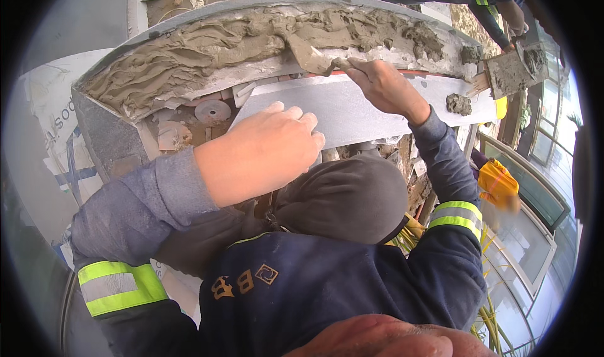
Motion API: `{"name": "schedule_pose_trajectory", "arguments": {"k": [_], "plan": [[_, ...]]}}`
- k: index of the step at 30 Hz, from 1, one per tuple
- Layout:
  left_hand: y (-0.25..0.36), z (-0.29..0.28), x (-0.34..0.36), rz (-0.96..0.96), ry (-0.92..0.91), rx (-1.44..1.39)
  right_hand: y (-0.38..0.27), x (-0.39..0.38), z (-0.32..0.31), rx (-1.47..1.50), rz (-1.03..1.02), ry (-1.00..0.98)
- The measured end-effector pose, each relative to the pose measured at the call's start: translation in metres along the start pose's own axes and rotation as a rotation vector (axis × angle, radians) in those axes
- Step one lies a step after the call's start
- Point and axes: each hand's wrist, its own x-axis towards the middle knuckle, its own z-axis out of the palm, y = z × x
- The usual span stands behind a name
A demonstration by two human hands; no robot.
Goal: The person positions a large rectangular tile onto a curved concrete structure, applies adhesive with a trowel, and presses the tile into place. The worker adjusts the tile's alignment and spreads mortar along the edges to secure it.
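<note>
My right hand (385,88) is closed round the handle of a small trowel. Its mortar-smeared blade (307,56) lies against the near side of a thick bed of wet grey-brown mortar (207,61). The mortar is spread in ridges along a long, curved grey slab (302,1). Nearer to me, my left hand (267,152) hangs over the left part of a pale grey board (327,102). Its fingers are curled, and the palm side is hidden. One lump of mortar (458,104) sits at the board's right end.
A flat metal blade (513,71) with mortar on it and a wooden handle lies at the right. Behind it reaches another person's hand (517,25). A round disc (212,111) and rubble lie left of the board. An orange cloth (498,184) is at the right.
</note>
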Motion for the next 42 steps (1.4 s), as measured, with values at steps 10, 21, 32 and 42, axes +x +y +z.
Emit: {"name": "schedule_pose_trajectory", "arguments": {"k": [10,21,32,42], "plan": [[0.007,-0.001,-0.015,-0.026,-0.013,-0.047,-0.005,-0.020,0.012,0.049,-0.018,0.025],[0.011,0.005,-0.009,0.034,-0.001,-0.037,-0.015,-0.004,0.017,0.160,0.079,-0.022],[0.021,0.012,-0.023,-0.005,0.027,-0.041,-0.004,0.022,-0.047,-0.464,-0.102,-0.106],[0.023,0.009,-0.028,0.065,-0.016,-0.016,-0.058,0.071,0.002,-0.174,-0.151,-0.022]]}}
